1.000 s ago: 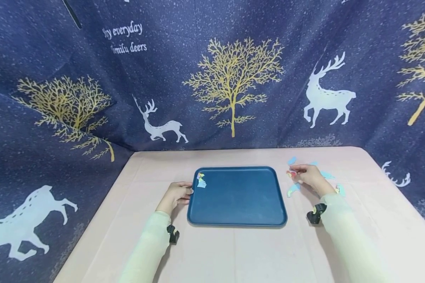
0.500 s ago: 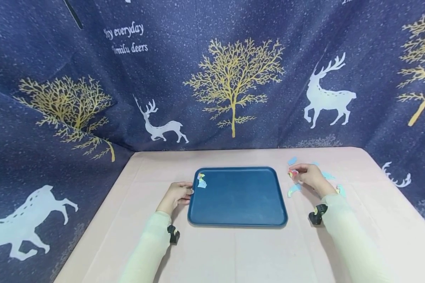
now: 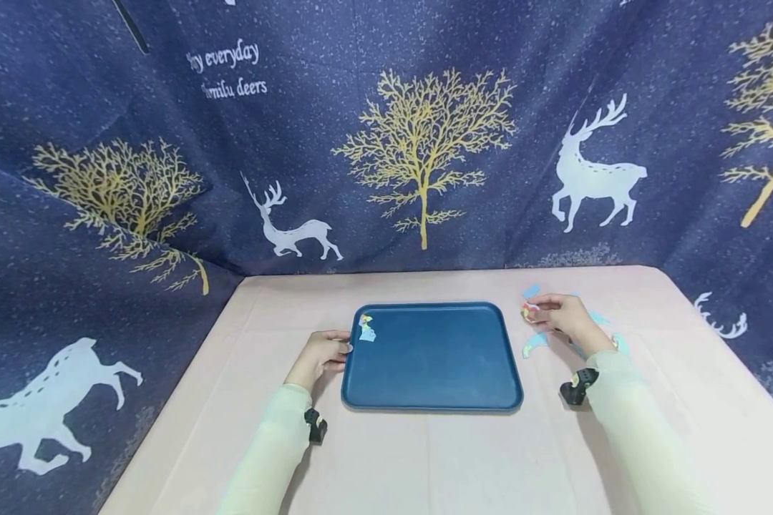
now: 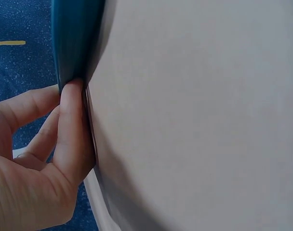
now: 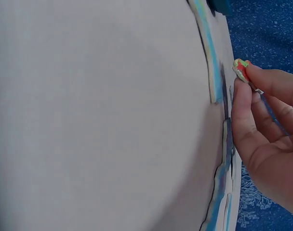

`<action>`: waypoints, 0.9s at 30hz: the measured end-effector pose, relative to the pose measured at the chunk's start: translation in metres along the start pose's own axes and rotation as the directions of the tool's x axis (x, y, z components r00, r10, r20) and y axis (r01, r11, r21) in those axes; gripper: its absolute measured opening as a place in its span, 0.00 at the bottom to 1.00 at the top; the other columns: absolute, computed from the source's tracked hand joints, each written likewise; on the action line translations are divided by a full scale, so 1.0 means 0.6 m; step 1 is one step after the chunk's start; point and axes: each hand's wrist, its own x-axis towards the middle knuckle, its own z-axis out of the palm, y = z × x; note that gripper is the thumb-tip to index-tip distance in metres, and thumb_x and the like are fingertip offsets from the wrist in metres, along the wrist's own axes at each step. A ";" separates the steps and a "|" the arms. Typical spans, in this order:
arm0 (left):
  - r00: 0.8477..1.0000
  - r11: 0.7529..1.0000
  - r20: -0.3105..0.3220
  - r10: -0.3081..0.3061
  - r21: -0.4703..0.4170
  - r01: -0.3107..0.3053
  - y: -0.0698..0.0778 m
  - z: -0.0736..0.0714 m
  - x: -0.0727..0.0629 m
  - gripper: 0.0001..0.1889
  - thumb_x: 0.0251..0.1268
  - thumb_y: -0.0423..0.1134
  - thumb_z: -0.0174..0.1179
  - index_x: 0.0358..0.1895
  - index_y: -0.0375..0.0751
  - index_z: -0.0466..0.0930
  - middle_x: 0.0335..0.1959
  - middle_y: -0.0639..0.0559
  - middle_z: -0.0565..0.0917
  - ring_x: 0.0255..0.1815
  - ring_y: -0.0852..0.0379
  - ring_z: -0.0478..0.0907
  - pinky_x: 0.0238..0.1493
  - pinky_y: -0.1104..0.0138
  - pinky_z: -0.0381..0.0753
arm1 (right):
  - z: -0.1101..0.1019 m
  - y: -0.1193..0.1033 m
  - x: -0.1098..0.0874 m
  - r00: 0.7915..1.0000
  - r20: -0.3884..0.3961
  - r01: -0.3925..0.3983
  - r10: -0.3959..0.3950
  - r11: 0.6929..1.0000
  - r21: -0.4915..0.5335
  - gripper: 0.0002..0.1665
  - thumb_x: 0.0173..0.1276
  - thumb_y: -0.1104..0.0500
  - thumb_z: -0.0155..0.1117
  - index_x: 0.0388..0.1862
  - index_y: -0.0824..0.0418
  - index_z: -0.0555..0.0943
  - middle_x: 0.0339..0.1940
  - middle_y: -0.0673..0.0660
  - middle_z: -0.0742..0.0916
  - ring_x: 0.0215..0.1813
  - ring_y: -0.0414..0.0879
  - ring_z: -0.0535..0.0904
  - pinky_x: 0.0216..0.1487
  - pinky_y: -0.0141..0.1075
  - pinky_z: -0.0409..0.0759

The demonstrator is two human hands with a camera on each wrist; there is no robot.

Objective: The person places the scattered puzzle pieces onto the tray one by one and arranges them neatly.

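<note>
My left hand (image 3: 322,354) holds the left edge of a dark blue tray (image 3: 431,365); in the left wrist view its fingertips (image 4: 72,91) grip the tray's rim. A small colourful puzzle piece (image 3: 366,329) lies in the tray's upper left corner. To the right of the tray, my right hand (image 3: 563,316) pinches a red, yellow and green puzzle piece (image 5: 240,69) between thumb and fingers, raised off the table. Around and below that hand lie several light blue puzzle pieces (image 3: 535,344), some partly hidden by it.
A pale pink cloth covers the table (image 3: 425,458). Behind it hangs a dark blue curtain (image 3: 477,207) printed with deer and trees. One light blue puzzle piece (image 3: 531,291) lies beyond the right hand's fingertips.
My right hand has shifted slightly away from me, and the red puzzle piece has turned between its fingers. The left hand and tray have stayed in place.
</note>
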 end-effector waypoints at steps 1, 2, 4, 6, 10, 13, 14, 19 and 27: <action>1.000 1.000 0.000 0.000 0.000 0.000 0.000 0.000 0.000 0.21 0.59 0.24 0.59 0.58 0.33 0.77 0.29 0.46 0.82 0.24 0.57 0.78 0.26 0.68 0.86 | 0.001 -0.002 0.001 1.000 -0.001 -0.004 0.004 1.000 0.016 0.29 0.66 0.64 0.64 0.64 0.73 0.69 0.48 0.60 0.83 0.34 0.38 0.83 0.40 0.35 0.86; 1.000 1.000 0.000 0.001 0.000 -0.001 0.000 -0.001 0.001 0.21 0.59 0.24 0.59 0.58 0.33 0.78 0.29 0.46 0.82 0.24 0.57 0.78 0.26 0.68 0.86 | 0.002 -0.004 0.001 1.000 0.000 -0.003 0.003 1.000 0.028 0.30 0.66 0.63 0.65 0.64 0.73 0.69 0.45 0.57 0.84 0.35 0.38 0.83 0.40 0.35 0.86; 1.000 1.000 -0.001 0.002 -0.002 -0.002 0.000 -0.001 0.002 0.21 0.59 0.24 0.59 0.58 0.33 0.78 0.29 0.46 0.82 0.24 0.57 0.78 0.26 0.68 0.85 | 0.005 -0.011 0.002 1.000 0.003 0.000 0.000 1.000 0.029 0.32 0.65 0.61 0.66 0.64 0.73 0.69 0.43 0.54 0.85 0.36 0.38 0.83 0.41 0.35 0.86; 1.000 1.000 -0.001 0.003 -0.004 -0.003 0.000 -0.002 0.002 0.21 0.59 0.24 0.59 0.57 0.33 0.78 0.28 0.46 0.82 0.24 0.57 0.78 0.26 0.68 0.85 | 0.009 -0.021 0.001 1.000 0.009 0.007 -0.007 1.000 0.021 0.32 0.65 0.60 0.66 0.65 0.72 0.70 0.45 0.56 0.85 0.38 0.40 0.84 0.43 0.37 0.86; 1.000 1.000 0.002 0.003 -0.003 -0.003 0.000 -0.002 0.003 0.21 0.59 0.24 0.59 0.58 0.33 0.77 0.27 0.46 0.82 0.23 0.58 0.78 0.25 0.68 0.85 | 0.022 -0.040 0.001 0.999 0.017 0.050 -0.050 0.998 0.033 0.30 0.67 0.62 0.64 0.64 0.73 0.70 0.44 0.59 0.86 0.39 0.45 0.85 0.44 0.41 0.86; 1.000 1.000 0.001 0.000 -0.004 0.000 -0.002 -0.002 0.005 0.21 0.59 0.24 0.59 0.58 0.33 0.78 0.28 0.46 0.82 0.23 0.57 0.78 0.24 0.68 0.85 | 0.035 -0.051 0.004 0.997 0.015 0.076 -0.077 0.996 0.034 0.29 0.67 0.61 0.64 0.63 0.73 0.71 0.41 0.58 0.87 0.38 0.46 0.86 0.44 0.42 0.86; 1.000 1.000 -0.002 -0.002 -0.008 0.002 -0.002 -0.002 0.005 0.21 0.58 0.24 0.59 0.57 0.33 0.78 0.28 0.45 0.82 0.23 0.57 0.78 0.25 0.68 0.85 | 0.039 -0.055 0.006 0.996 0.015 0.083 -0.084 0.996 0.031 0.29 0.67 0.61 0.64 0.63 0.73 0.71 0.43 0.59 0.87 0.39 0.46 0.86 0.45 0.43 0.86; 1.000 1.000 -0.012 -0.014 -0.009 0.013 -0.005 -0.001 0.006 0.21 0.58 0.23 0.59 0.56 0.32 0.78 0.29 0.45 0.83 0.23 0.56 0.78 0.25 0.67 0.85 | 0.065 -0.073 0.015 0.996 0.010 0.090 -0.090 0.996 0.016 0.28 0.67 0.59 0.65 0.62 0.71 0.73 0.46 0.62 0.86 0.40 0.44 0.85 0.47 0.44 0.85; 1.000 1.000 -0.019 -0.012 -0.005 0.012 -0.006 -0.001 0.004 0.20 0.59 0.24 0.59 0.57 0.33 0.79 0.31 0.44 0.83 0.25 0.56 0.80 0.28 0.66 0.86 | 0.111 -0.101 0.033 0.994 0.036 0.091 -0.099 0.981 0.174 0.25 0.67 0.68 0.60 0.61 0.77 0.71 0.38 0.55 0.86 0.35 0.40 0.84 0.44 0.41 0.86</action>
